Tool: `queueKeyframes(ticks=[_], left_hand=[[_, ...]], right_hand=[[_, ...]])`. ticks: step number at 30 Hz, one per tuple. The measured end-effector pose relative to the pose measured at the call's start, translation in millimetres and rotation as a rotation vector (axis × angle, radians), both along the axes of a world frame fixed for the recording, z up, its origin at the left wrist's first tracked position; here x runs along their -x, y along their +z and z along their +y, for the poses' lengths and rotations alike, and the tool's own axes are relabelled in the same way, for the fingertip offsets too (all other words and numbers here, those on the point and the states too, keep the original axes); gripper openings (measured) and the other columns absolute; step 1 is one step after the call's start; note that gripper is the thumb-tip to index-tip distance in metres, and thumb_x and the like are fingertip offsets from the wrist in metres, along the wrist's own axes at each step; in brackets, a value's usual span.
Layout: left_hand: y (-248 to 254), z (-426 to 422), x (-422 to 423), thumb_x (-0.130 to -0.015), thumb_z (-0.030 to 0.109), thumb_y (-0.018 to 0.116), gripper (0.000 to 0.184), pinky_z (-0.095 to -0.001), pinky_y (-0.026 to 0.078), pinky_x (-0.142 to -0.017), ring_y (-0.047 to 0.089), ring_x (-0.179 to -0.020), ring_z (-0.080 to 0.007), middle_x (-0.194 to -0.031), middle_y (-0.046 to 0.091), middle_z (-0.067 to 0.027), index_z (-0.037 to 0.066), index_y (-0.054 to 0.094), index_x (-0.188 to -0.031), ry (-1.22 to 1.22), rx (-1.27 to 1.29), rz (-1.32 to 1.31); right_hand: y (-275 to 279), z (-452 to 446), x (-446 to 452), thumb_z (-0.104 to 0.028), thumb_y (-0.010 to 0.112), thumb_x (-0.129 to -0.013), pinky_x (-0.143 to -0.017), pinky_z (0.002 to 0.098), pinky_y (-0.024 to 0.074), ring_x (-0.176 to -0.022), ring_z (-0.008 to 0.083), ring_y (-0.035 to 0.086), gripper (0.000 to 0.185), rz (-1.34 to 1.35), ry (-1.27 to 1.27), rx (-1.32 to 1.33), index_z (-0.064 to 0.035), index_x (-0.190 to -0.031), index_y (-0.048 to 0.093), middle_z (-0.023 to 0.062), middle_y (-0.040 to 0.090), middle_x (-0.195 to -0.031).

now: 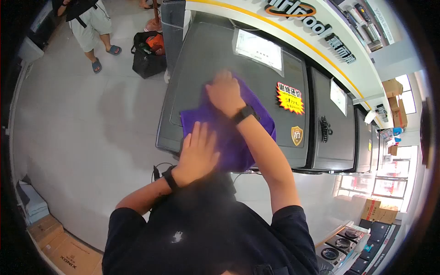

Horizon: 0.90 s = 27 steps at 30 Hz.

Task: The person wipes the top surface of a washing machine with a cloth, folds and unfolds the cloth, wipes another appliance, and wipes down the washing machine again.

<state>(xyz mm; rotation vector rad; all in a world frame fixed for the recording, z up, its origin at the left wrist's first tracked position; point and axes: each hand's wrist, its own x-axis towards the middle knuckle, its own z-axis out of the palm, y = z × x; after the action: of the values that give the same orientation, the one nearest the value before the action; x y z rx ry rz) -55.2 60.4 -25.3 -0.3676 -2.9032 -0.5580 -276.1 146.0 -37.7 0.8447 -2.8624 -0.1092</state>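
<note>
A purple cloth point(229, 142) lies spread on the dark grey top of an appliance point(197, 55), near its front left corner. My left hand point(199, 149) rests flat on the cloth's left part, its fingers stretched out and slightly blurred. Farther back, my right hand point(224, 94) is on the upper edge of the cloth, with its fingers bent and smeared by motion; whether it grips the fabric cannot be made out. Both wrists wear dark bands. To the right of the cloth are a yellow and red price sticker point(290, 98) and a gold shield sticker point(297, 135).
A paper in a clear sleeve point(259, 50) lies at the back. More appliances point(337, 123) stand to the right, one bearing a black hair clip point(326, 129). A person point(89, 27) stands at the upper left near a black bag point(149, 55). Cardboard boxes point(68, 250) sit lower left.
</note>
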Motion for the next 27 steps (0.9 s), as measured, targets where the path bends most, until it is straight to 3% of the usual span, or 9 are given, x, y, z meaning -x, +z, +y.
queueKeyframes(ticks=[1,4,7,8,14,17,18,21,27], left_hand=[[0,-1,1,-0.089,0.035,0.059,0.065,-0.0548,0.034,-0.107,0.033,-0.142,-0.0444,-0.151,0.036,-0.0309,-0.002,0.048,-0.140,-0.001,-0.004,-0.014],[-1,-1,7,-0.088,0.032,0.060,0.066,-0.0526,0.035,-0.107,0.034,-0.142,-0.0434,-0.150,0.036,-0.0311,-0.007,0.047,-0.139,0.054,-0.019,-0.013],[3,-3,19,-0.088,0.030,0.059,0.065,-0.0517,0.034,-0.108,0.033,-0.143,-0.0446,-0.151,0.036,-0.0318,-0.009,0.046,-0.138,0.145,-0.041,-0.037],[3,-3,22,-0.089,0.030,0.058,0.064,-0.0519,0.034,-0.108,0.033,-0.143,-0.0448,-0.151,0.035,-0.0320,-0.009,0.046,-0.139,0.175,-0.026,-0.030],[1,-21,42,-0.090,0.029,0.058,0.063,-0.0535,0.035,-0.108,0.032,-0.143,-0.0448,-0.151,0.035,-0.0321,-0.008,0.045,-0.140,0.310,0.030,0.022],[-1,-23,39,-0.090,0.030,0.061,0.063,-0.0535,0.038,-0.107,0.034,-0.143,-0.0425,-0.152,0.036,-0.0293,-0.005,0.047,-0.140,0.334,0.053,0.038],[-1,-27,37,-0.090,0.030,0.061,0.063,-0.0540,0.038,-0.108,0.034,-0.143,-0.0421,-0.152,0.036,-0.0285,-0.004,0.047,-0.140,0.336,0.045,0.028],[-2,-39,23,-0.090,0.031,0.061,0.061,-0.0558,0.037,-0.108,0.034,-0.143,-0.0411,-0.152,0.038,-0.0252,-0.002,0.049,-0.139,0.337,0.027,0.025],[-13,-65,-6,-0.089,0.027,0.063,0.057,-0.0563,0.038,-0.107,0.034,-0.142,-0.0426,-0.151,0.039,-0.0253,-0.001,0.050,-0.137,0.316,-0.014,0.136]], right_hand=[[2,-14,3,-0.044,0.053,-0.096,-0.095,0.0475,0.0474,-0.114,0.0372,0.056,0.053,0.006,0.049,0.030,0.0051,-0.116,0.060,0.0209,0.059,-0.120],[21,-47,14,-0.047,0.048,-0.099,-0.107,0.0473,0.0382,-0.141,0.0390,0.038,0.073,-0.238,0.086,0.012,0.0090,-0.144,0.042,0.0267,0.040,-0.153],[14,-68,30,-0.048,0.045,-0.101,-0.114,0.0471,0.0310,-0.148,0.0391,0.027,0.076,-0.209,0.038,0.029,0.0085,-0.149,0.033,0.0265,0.029,-0.158],[16,-73,40,-0.049,0.042,-0.102,-0.117,0.0471,0.0249,-0.151,0.0384,0.019,0.077,-0.313,-0.013,0.010,0.0067,-0.153,0.027,0.0253,0.022,-0.162],[20,-101,69,-0.052,0.041,-0.102,-0.118,0.0476,0.0238,-0.151,0.0377,0.020,0.077,-0.394,-0.234,0.087,0.0034,-0.154,0.029,0.0233,0.020,-0.163],[11,-107,60,-0.054,0.040,-0.101,-0.118,0.0478,0.0228,-0.150,0.0397,0.021,0.077,-0.326,-0.363,0.189,0.0047,-0.151,0.034,0.0237,0.029,-0.159],[32,-104,47,-0.055,0.039,-0.101,-0.116,0.0507,0.0267,-0.147,0.0429,0.025,0.077,-0.277,-0.348,0.049,0.0067,-0.148,0.039,0.0241,0.041,-0.153],[29,-101,36,-0.053,0.037,-0.103,-0.113,0.0558,0.0310,-0.143,0.0456,0.032,0.075,-0.324,-0.363,-0.013,0.0089,-0.146,0.040,0.0242,0.049,-0.146],[22,-71,-30,-0.032,0.043,-0.102,-0.106,0.0624,0.0369,-0.136,0.0490,0.041,0.053,-0.338,-0.214,-0.242,0.0043,-0.141,0.051,0.0251,0.047,-0.148]])
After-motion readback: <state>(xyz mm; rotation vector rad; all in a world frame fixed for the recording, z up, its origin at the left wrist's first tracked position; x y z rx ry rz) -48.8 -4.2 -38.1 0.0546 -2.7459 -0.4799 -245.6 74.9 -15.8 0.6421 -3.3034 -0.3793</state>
